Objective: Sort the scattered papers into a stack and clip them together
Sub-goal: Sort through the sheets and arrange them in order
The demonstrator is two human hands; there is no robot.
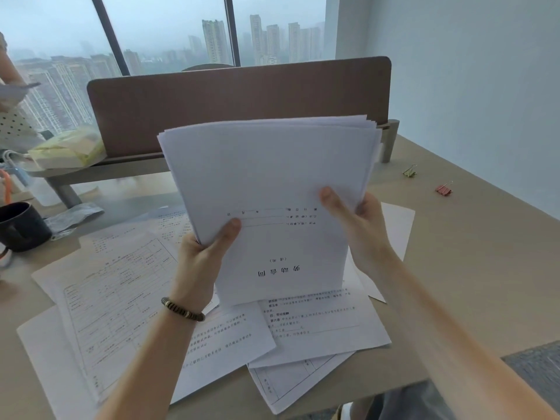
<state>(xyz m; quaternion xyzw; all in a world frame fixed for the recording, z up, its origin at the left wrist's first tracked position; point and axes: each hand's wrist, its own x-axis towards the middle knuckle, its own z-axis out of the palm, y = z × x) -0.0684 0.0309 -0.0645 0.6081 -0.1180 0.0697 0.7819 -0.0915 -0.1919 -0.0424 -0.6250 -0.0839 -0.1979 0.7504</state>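
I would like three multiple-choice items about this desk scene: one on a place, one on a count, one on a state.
1. Where do the binder clips lie?
A. on the desk, right of the held stack
B. on the loose sheets
C. beside the mug

2. How many binder clips show?
A. one
B. two
C. four

3. How is the held stack now?
A. clipped
B. flat on the desk
C. unclipped, held up in both hands

Answers:
1 A: the green clip and pink clip lie on the bare desk.
2 B: only these two show.
3 C: left hand and right hand hold the stack; no clip on it.
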